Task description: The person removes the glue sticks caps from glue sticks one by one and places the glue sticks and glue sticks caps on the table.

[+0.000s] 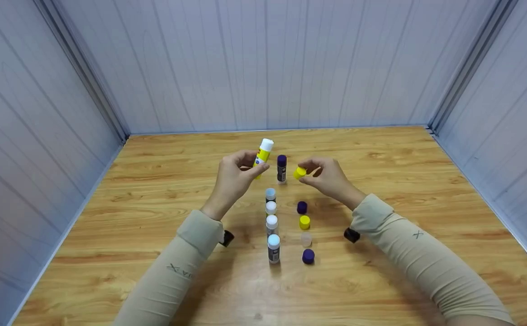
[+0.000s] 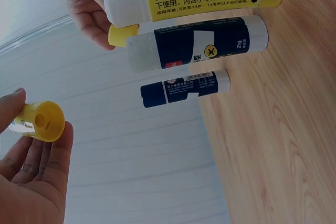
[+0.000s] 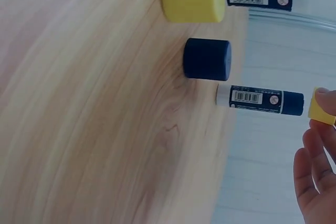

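Observation:
My left hand point(image 1: 238, 174) grips a yellow glue stick point(image 1: 262, 156) upright and slightly tilted, its white top bare. In the left wrist view the hollow yellow base of this glue stick point(image 2: 50, 121) faces the camera. My right hand point(image 1: 329, 176) pinches a yellow cap point(image 1: 299, 172) between thumb and fingers, held apart from the glue stick. Between the two hands a dark glue stick point(image 1: 282, 170) stands upright with its dark purple cap on. In the right wrist view the pinched yellow cap point(image 3: 321, 107) shows at the right edge.
Several uncapped glue sticks point(image 1: 273, 249) stand in a column toward the front of the wooden table point(image 1: 163, 190). Beside them runs a row of loose caps: dark purple point(image 1: 308, 256), translucent point(image 1: 306, 239), yellow point(image 1: 305, 222) and dark purple point(image 1: 302, 208). Pale panel walls point(image 1: 263, 68) enclose the table.

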Tool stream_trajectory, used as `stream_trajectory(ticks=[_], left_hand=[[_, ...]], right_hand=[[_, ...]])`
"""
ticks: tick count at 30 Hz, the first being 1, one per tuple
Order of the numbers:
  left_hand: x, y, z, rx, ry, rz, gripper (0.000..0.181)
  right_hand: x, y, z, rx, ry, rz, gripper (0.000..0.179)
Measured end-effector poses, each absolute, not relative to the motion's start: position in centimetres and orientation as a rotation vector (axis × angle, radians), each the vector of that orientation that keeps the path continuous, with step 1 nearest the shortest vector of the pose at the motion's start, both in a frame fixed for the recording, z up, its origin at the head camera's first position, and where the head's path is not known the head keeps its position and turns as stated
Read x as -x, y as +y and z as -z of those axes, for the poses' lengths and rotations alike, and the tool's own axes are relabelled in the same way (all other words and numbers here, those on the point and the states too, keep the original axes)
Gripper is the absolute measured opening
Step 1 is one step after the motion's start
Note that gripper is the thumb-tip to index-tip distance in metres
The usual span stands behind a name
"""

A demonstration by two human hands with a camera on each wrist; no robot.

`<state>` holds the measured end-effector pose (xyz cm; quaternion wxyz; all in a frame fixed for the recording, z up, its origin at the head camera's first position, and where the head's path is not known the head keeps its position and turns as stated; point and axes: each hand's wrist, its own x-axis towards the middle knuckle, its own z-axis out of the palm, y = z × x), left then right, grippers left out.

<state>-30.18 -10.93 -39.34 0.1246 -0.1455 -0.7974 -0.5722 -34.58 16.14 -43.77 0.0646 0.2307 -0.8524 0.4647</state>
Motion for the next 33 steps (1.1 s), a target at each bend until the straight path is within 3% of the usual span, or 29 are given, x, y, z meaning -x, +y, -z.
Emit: stream_trajectory(ticks=[14,33], left_hand=[[30.6,-10.8,39.7,0.401,-2.346,1.693,0.04],[31.1,-10.9,40.7,0.392,-2.352,1.654,0.032]], right_hand=[[35.8,16.3,45.3,-0.778,-2.74,-1.248,0.029],[35.7,16.0,46.4,-0.791,-3.011,-1.084,0.031]])
